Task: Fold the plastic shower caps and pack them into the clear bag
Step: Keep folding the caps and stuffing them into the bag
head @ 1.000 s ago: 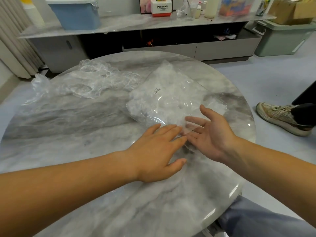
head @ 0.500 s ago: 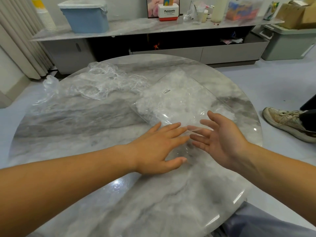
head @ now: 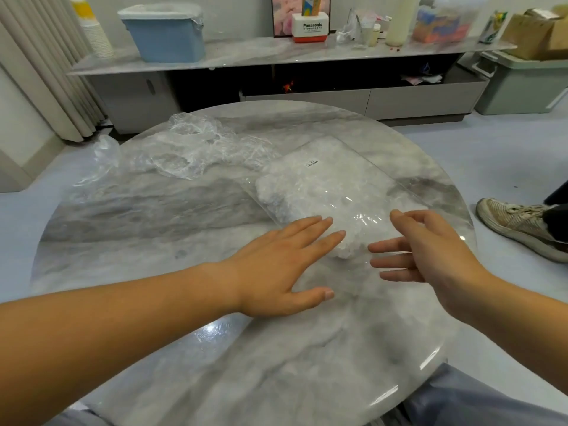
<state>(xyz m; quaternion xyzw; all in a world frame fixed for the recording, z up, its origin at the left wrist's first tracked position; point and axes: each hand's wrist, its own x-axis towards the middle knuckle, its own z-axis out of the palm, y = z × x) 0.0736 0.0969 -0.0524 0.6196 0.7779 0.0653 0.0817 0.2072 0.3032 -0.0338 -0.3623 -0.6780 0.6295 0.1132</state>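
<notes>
A clear bag (head: 325, 186) with a small white label lies flat on the round marble table (head: 153, 216), stuffed with white folded shower caps. My left hand (head: 282, 265) lies flat with straight fingers at the bag's near edge, fingertips touching the plastic. My right hand (head: 427, 247) hovers just right of it, fingers spread and loosely bent, holding nothing. Loose crumpled shower caps (head: 196, 146) are heaped at the table's far left.
Behind the table stands a low marble-topped cabinet (head: 276, 56) carrying a blue bin (head: 166, 35), a Panasonic box and bottles. Another person's sneaker (head: 516, 226) rests on the floor to the right. A green bin (head: 522, 84) sits at far right.
My two hands have drawn apart; the right hand has shifted right and lifted off the bag's near edge. The left hand stays flat at the bag's edge.
</notes>
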